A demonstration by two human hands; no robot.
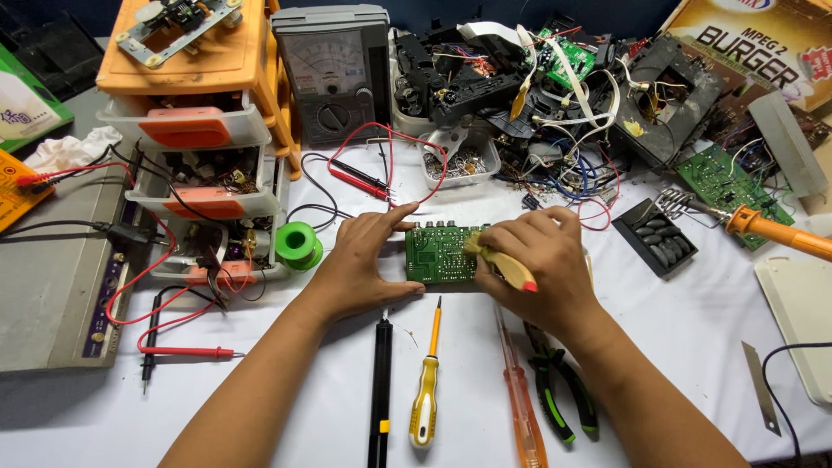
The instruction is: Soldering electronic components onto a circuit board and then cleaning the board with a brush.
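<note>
While steadied flat on the white table (676,347) by the left hand (368,260), fingers spread against its left edge rather than closed around it, the green circuit board (438,254) could skid rightward under a hard brush stroke. Just below that hold, loose yellow screwdriver (425,390) and black pen tool (380,390), easily knocked by a forearm. Right hand (542,264) clenched on a small wooden-handled brush (507,267) over the board's right end; bristles hidden beneath the fingers, contact impossible to confirm. Further right, orange soldering iron (771,230), tip hard to make out, heat unknowable.
</note>
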